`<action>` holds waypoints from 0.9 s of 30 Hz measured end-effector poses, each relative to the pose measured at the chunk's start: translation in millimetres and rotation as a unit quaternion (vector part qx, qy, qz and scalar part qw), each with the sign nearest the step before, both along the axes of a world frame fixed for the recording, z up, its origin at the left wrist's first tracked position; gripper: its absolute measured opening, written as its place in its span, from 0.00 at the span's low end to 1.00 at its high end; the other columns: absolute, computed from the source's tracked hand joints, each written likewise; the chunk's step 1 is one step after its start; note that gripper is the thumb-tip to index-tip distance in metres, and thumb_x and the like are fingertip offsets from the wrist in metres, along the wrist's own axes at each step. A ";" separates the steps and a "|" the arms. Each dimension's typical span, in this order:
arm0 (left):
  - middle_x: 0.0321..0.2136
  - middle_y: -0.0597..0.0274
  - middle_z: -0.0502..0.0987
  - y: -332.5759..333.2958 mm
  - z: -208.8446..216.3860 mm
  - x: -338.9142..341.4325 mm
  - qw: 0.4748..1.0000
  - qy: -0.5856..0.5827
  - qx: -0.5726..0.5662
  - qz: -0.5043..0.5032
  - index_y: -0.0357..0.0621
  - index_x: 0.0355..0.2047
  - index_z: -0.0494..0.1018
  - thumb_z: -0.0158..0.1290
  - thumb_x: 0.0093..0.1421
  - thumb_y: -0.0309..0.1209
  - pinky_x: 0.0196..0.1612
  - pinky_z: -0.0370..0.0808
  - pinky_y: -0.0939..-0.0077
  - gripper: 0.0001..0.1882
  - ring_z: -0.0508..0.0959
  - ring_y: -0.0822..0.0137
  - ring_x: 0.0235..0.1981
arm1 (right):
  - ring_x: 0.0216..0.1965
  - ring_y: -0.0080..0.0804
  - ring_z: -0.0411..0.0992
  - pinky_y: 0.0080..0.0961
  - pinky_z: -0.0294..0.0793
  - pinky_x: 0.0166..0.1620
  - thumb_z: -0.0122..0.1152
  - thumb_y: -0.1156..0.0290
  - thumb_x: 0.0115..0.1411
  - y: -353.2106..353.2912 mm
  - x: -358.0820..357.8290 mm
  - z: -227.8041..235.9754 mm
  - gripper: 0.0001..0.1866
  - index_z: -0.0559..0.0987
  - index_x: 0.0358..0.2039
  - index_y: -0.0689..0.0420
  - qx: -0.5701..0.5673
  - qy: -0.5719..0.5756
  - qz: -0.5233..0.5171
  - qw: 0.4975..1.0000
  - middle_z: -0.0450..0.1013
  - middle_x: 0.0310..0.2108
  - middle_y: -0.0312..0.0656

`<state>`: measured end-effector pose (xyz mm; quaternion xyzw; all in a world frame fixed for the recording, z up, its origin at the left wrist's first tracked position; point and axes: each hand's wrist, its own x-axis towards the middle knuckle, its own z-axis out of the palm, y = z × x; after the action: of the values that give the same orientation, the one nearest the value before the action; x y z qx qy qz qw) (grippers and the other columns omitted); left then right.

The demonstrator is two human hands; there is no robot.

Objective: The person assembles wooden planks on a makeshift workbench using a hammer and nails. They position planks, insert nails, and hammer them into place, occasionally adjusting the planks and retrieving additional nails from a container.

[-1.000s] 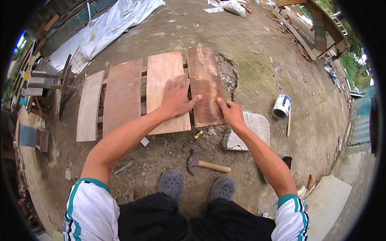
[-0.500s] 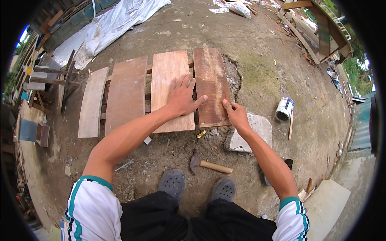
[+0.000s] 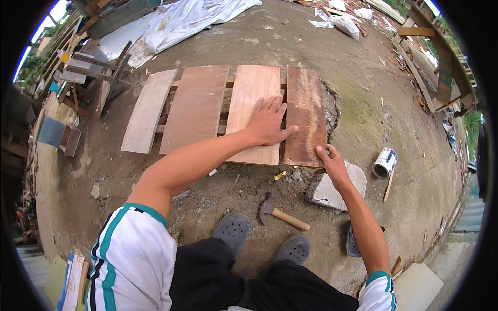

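Note:
Boards lie side by side across thin crosspieces on the ground, like a pallet or slatted panel. My left hand (image 3: 268, 124) rests flat on the pale reddish board (image 3: 257, 88), fingers spread, its thumb reaching onto the dark brown board (image 3: 306, 98) at the right end. At that dark board's near right corner, my right hand (image 3: 334, 165) pinches the edge, thumb on top and the other fingers lower, partly hidden. Further left are a wide brown board (image 3: 194, 106) and a narrow greyish board (image 3: 149, 111). A claw hammer (image 3: 282, 215) with a wooden handle lies near my feet.
A concrete block (image 3: 340, 186) sits under my right forearm. To its right lie a paint can (image 3: 385, 162) and a thin stick (image 3: 389, 185). Broken ground borders the dark board. A silvery sheet (image 3: 192, 26), scrap wood (image 3: 93, 72) and a wooden frame (image 3: 441, 67) stand farther out.
My right hand has slid along the dark board's edge toward its near corner. The left hand keeps its place on the boards. The whole view has shifted and tilted slightly.

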<state>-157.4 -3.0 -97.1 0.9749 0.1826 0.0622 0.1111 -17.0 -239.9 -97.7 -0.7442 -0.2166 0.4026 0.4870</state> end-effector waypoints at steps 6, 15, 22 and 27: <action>0.73 0.42 0.51 2.8 -1.9 -14.2 0.999 -0.033 -0.037 0.003 0.32 0.70 0.56 0.40 0.68 0.66 0.76 0.41 0.48 0.49 0.47 0.47 0.75 | 0.36 0.32 0.81 0.28 0.81 0.30 0.59 0.50 0.70 5.6 -0.2 -1.7 0.29 0.72 0.57 0.63 -0.008 -0.032 0.016 0.999 0.80 0.42 0.47; 0.72 0.40 0.54 17.9 5.2 -54.8 0.999 -0.024 -0.027 0.008 0.34 0.69 0.58 0.40 0.69 0.62 0.75 0.45 0.49 0.44 0.51 0.47 0.74 | 0.25 0.27 0.70 0.30 0.72 0.29 0.57 0.46 0.70 17.9 19.0 -4.6 0.29 0.81 0.32 0.65 -0.079 -0.257 0.000 0.963 0.73 0.24 0.39; 0.69 0.43 0.58 42.2 14.0 -63.1 0.997 -0.072 0.001 -0.020 0.37 0.66 0.63 0.52 0.66 0.55 0.74 0.51 0.51 0.39 0.56 0.46 0.72 | 0.24 0.24 0.71 0.28 0.73 0.30 0.60 0.53 0.69 17.7 33.6 -7.9 0.22 0.79 0.34 0.63 -0.026 -0.177 -0.107 0.978 0.73 0.23 0.38; 0.70 0.43 0.57 32.5 14.5 -55.5 0.991 -0.043 0.025 -0.128 0.37 0.68 0.60 0.53 0.62 0.63 0.74 0.50 0.49 0.48 0.54 0.45 0.72 | 0.34 0.28 0.74 0.30 0.78 0.33 0.60 0.55 0.69 13.8 26.7 -3.1 0.24 0.73 0.58 0.56 -0.023 -0.093 -0.107 0.990 0.75 0.42 0.43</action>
<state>-212.9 29.5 -82.6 0.9891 0.0501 0.0945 0.1014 9.7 -226.1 -100.8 -0.8085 -0.1709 0.2824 0.4872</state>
